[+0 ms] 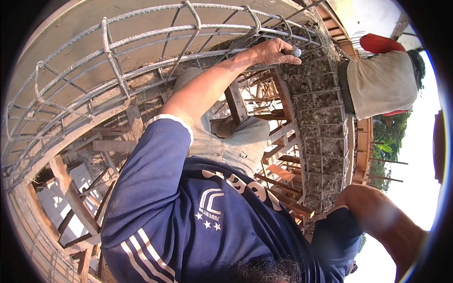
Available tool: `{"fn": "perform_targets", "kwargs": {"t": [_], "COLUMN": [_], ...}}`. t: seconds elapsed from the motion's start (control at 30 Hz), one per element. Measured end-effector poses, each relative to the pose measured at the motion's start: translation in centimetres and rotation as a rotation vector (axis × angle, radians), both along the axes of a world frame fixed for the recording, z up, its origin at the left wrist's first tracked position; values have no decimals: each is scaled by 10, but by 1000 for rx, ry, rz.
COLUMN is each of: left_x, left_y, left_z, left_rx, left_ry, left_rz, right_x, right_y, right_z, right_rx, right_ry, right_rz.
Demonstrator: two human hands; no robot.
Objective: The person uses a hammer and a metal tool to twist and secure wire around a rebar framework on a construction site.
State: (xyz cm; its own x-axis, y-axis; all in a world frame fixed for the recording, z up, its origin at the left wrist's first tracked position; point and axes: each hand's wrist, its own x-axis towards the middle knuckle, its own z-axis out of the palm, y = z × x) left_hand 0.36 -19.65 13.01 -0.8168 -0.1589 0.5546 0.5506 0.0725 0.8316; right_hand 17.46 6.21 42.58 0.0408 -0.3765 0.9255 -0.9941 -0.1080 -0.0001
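Beyond my knees, my left hand (278,52) reaches far forward at the end of my stretched arm. Its fingers are closed round a bluish-grey rounded object (296,52), most of which is hidden in the grip, so its kind cannot be told. The hand is at the right end of a curved rebar cage (160,33), close to its bars. Just right of the hand lies a curved strip of rough, dark concrete (321,108) with thin steel bars across it. My right arm (377,212) bends away to the right, and its hand is out of view.
A co-worker in a pale shirt (380,87) with red sleeves bends over at the upper right. Timber props and planks (66,188) stand below at the left, with gaps between them. More boards (283,188) show down through the opening beside my legs. A smooth curved formwork panel (80,52) backs the cage.
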Motion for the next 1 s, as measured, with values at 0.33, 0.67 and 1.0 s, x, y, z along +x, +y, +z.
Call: {"fn": "perform_targets", "kwargs": {"t": [0.33,0.67,1.0], "left_x": [14,19,67], "left_y": [-4,9,75], "left_z": [-14,24,-27], "left_rx": [-123,105,43], "left_ry": [115,205,325], "left_rz": [185,-7,167], "right_x": [-61,-33,-66], "right_y": [76,169,149], "right_z": [-232,-420,-412], "right_rx": [832,953,1026], "right_ry": [-1155,-1734,-2000], "right_rz": [-509,-439,-297]}}
